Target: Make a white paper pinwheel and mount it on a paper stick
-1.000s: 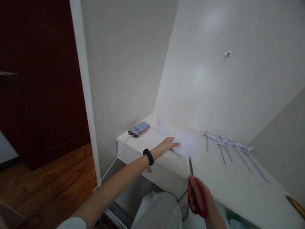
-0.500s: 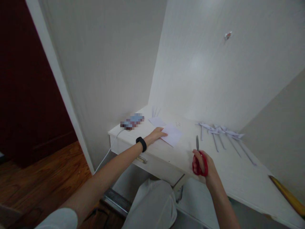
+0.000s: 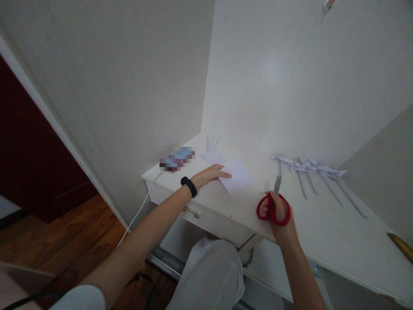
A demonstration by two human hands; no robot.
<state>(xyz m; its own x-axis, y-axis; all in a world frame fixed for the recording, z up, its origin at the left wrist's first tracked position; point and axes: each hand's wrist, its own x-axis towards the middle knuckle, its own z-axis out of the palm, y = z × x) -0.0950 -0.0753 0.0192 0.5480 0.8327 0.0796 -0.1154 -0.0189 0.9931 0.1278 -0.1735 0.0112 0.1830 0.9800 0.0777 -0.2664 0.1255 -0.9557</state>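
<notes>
Grip, left hand [image 3: 211, 173]: thumb laid over the left corner of a sheet of white paper [image 3: 238, 176], pinching it; the fingers' far side is hidden, so how much lies beneath cannot be told. Grip, right hand [image 3: 280, 209]: fingers curled through the loops of red-handled scissors [image 3: 272, 214], blades appearing together and pointing away from the wearer. Scissors well apart from the sheet, to its right. Sheet is over the white desk [image 3: 325, 232], near its front edge; whether its near corner is raised cannot be told. Just beyond the left hand: a smaller paper piece [image 3: 214, 156], with thin strips [image 3: 211, 143] behind it. Small scraps [image 3: 245, 159] lie just beyond the sheet. Right of these, along the back wall, a row of folded paper [image 3: 309, 167] with narrow legs pointing toward the wearer. Far left on the desk: a pixelated phone-like object [image 3: 177, 159], white cable [image 3: 140, 211] running down off the edge. Left wrist carries a black band [image 3: 189, 187].
</notes>
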